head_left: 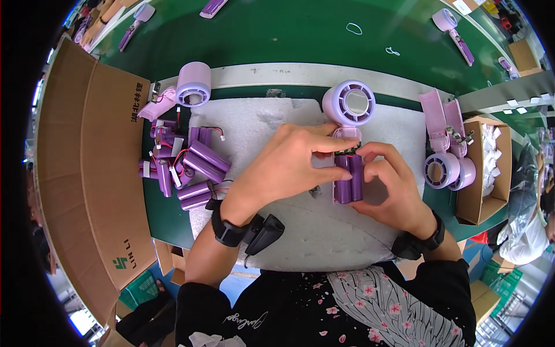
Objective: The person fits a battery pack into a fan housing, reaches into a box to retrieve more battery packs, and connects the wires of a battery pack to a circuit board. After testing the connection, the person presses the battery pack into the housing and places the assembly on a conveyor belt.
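Note:
A lilac handheld fan [350, 104] lies on the foam sheet in front of me, its round head pointing away and its handle open. In the handle sits a purple two-cell battery pack [350, 184], below a small green circuit board [348, 149]. My left hand [280, 162] reaches across from the left, index finger over the board and thumb on the upper end of the pack. On the other side, my right hand [390, 179] is curled, thumb and index finger close together at the board's right edge, other fingers by the pack's lower end. Its fingertips are partly hidden.
Several purple battery packs [205, 162] with wired connectors lie left, beside a tall cardboard box [87, 162]. Another fan head [193, 84] stands behind them. Fan parts [442, 168] and a small carton [485, 202] of white pieces sit right. Beyond a metal rail [260, 74], a green belt [300, 34] carries more fans.

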The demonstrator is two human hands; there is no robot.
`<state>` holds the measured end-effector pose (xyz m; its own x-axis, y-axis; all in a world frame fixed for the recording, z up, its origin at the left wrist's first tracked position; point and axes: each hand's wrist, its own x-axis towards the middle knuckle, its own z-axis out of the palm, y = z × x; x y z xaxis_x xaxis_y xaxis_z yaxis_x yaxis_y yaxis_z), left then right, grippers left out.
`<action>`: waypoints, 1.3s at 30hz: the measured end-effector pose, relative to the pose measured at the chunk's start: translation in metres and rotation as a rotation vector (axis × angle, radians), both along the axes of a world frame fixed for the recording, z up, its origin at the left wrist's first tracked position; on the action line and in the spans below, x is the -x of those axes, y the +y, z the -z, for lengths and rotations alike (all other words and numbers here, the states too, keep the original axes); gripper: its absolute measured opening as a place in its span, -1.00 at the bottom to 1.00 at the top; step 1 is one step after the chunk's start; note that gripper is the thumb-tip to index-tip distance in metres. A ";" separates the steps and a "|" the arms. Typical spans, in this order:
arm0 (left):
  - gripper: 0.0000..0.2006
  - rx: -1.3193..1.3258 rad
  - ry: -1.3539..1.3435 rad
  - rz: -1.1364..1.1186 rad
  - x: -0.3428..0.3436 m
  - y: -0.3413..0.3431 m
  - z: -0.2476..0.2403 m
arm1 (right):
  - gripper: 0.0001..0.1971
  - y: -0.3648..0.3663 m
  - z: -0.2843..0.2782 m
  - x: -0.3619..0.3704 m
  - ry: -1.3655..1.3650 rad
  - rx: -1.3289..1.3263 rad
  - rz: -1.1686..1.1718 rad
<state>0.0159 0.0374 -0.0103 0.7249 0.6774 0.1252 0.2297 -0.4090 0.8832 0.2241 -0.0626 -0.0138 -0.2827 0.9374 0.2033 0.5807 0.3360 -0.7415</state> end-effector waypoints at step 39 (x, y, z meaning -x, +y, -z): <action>-0.62 -0.409 -0.021 -0.564 -0.008 0.001 0.013 | -0.47 0.040 0.000 0.010 -0.250 -0.197 0.306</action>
